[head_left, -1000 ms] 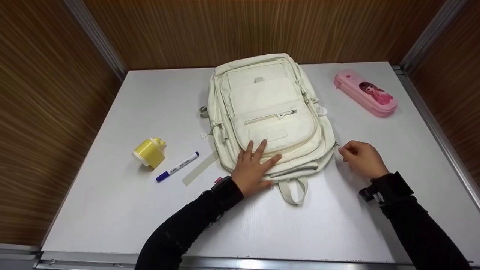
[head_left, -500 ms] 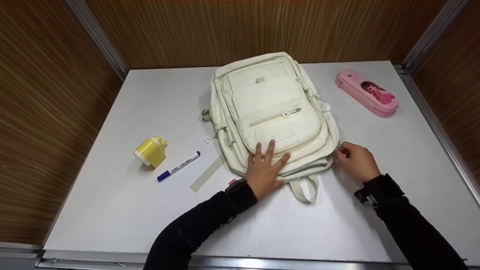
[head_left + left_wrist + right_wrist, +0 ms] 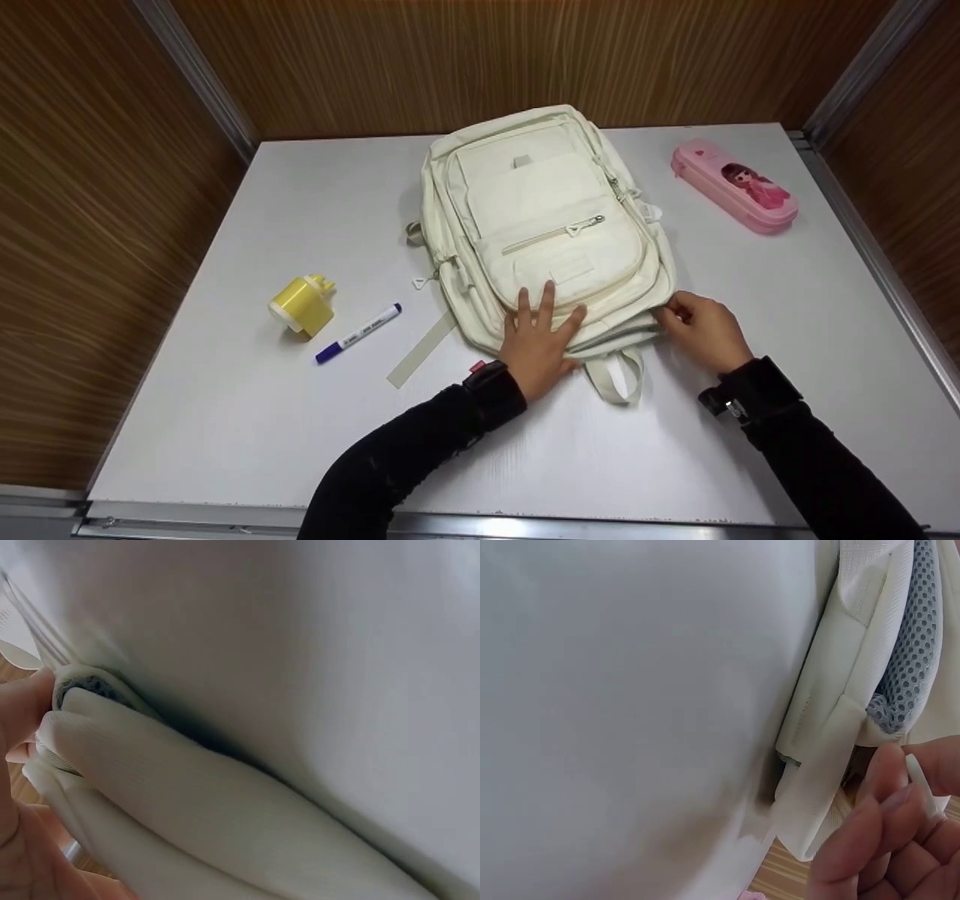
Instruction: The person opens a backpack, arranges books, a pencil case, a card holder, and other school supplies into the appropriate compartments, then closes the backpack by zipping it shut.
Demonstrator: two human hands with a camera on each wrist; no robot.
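Observation:
A cream backpack (image 3: 540,187) lies on its back on the white table, its top end with the handle loop (image 3: 616,379) toward me. My left hand (image 3: 536,356) rests on that near end, fingers spread over the front panel. In the left wrist view its fingers (image 3: 26,709) touch the folded fabric edge. At the near right corner, my right hand (image 3: 705,330) pinches a white zipper pull (image 3: 922,784) between thumb and fingers. Beside it the main compartment's edge stands parted, with grey mesh lining (image 3: 915,637) showing. The zipper slider itself is hidden behind the fingers.
On the right at the back lies a pink pencil case (image 3: 735,186) with a doll picture. To the left are a yellow and white object (image 3: 302,306) and a marker (image 3: 358,334) with a purple-blue cap. A strap (image 3: 421,351) trails from the bag. Wood-grain panels surround the table.
My right hand has moved leftward round the bag's near right corner with the zipper pull. The backpack's near end has shifted slightly right, and my left hand has moved right with it.

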